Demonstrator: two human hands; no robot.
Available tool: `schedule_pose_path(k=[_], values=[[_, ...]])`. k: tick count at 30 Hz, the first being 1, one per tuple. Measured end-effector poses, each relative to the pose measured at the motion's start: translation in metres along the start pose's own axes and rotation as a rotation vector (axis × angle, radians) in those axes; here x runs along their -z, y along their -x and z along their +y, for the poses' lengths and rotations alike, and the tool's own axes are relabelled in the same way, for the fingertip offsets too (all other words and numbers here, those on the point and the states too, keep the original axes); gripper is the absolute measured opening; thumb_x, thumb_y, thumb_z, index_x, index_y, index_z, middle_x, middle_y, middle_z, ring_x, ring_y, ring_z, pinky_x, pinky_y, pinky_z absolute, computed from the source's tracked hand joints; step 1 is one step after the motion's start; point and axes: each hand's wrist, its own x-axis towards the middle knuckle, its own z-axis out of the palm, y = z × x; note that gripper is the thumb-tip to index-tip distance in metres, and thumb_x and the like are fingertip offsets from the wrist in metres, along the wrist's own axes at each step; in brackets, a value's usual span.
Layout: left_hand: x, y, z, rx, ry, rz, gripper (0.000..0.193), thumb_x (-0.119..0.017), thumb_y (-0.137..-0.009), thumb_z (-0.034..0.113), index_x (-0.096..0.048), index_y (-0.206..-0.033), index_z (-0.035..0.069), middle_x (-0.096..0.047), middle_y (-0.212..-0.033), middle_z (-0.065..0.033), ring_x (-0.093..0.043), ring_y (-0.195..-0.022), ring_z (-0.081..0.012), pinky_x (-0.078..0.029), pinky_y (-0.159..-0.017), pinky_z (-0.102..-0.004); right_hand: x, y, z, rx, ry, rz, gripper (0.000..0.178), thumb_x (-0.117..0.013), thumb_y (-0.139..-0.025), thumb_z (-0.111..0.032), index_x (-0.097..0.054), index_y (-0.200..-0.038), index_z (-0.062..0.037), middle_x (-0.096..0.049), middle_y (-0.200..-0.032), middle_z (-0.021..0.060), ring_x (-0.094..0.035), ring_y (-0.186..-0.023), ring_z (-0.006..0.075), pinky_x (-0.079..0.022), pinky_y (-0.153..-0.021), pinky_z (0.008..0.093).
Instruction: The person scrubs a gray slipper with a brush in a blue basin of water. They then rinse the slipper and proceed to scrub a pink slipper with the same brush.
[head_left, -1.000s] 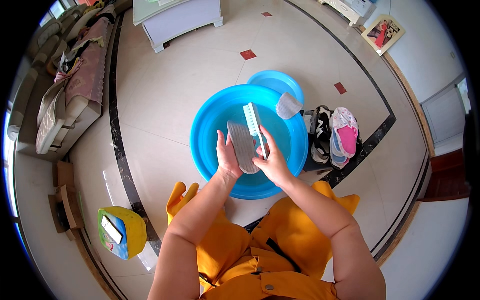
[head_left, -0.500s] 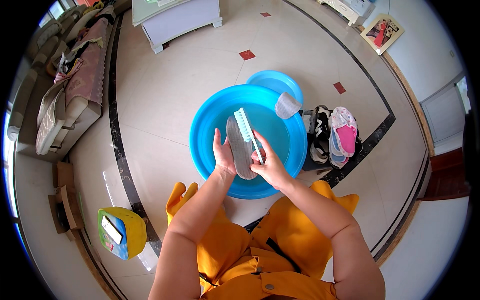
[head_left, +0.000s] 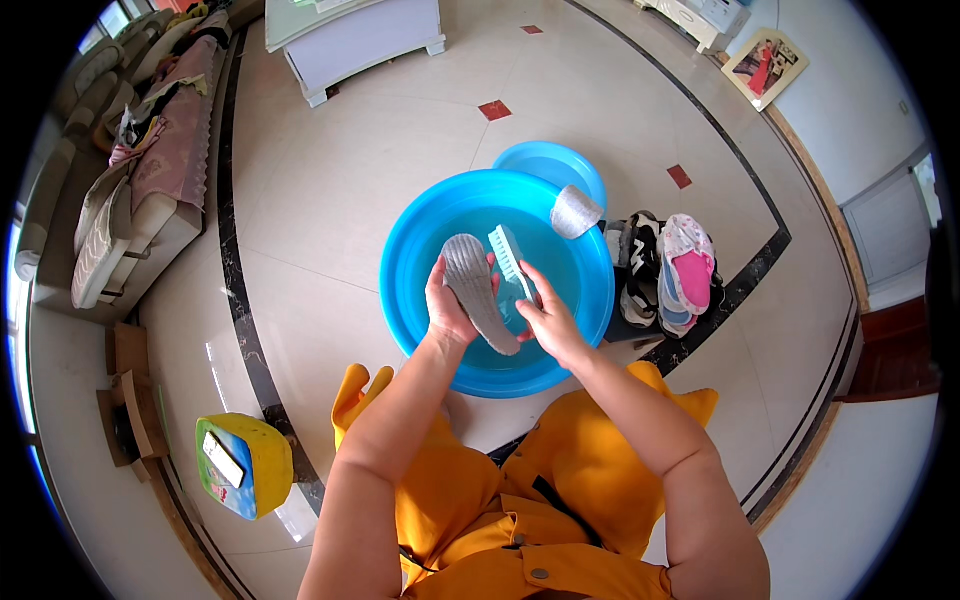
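Over the large blue basin, which holds water, my left hand is closed around a grey insole. Its wide end points away from me and its thumb side lies along the left edge. My right hand grips the handle of a pale blue scrub brush, bristles turned left toward the insole. The bristles are a little apart from the insole. A second grey insole hangs over the basin's right rim.
A smaller blue basin stands behind the large one. Shoes sit to the right, some pink and white. A yellow stool with a phone on it stands at left. A sofa and white table are farther off.
The insole has tilted and its wide end has swung left, showing a paler ribbed face. The brush has moved right, off the insole.
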Motion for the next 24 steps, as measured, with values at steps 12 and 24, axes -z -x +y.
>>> schedule_pose_path(k=[12,24], values=[[-0.002,0.006,-0.005,-0.087,-0.18,0.17,0.053,-0.023,-0.101,0.044,-0.046,-0.133,0.008,-0.055,-0.128,-0.0136,-0.053,-0.115,-0.0296,-0.043,-0.099,-0.0438,0.015,-0.013,0.001,-0.137,0.551,-0.07,0.05,-0.044,-0.096,-0.013,-0.03,-0.144,-0.0111,-0.062,-0.072,0.0177,-0.063,-0.056,0.0298,-0.053,-0.058,0.0402],[-0.008,0.004,-0.006,-0.033,-0.208,0.162,0.07,-0.024,-0.095,0.064,-0.044,-0.134,0.01,-0.056,-0.118,-0.0102,-0.055,-0.103,-0.0288,-0.047,-0.087,-0.0454,-0.017,0.039,-0.001,0.375,0.456,-0.077,0.05,-0.045,-0.098,-0.012,-0.032,-0.146,-0.017,-0.063,-0.085,0.0248,-0.063,-0.07,0.04,-0.049,-0.064,0.0434]])
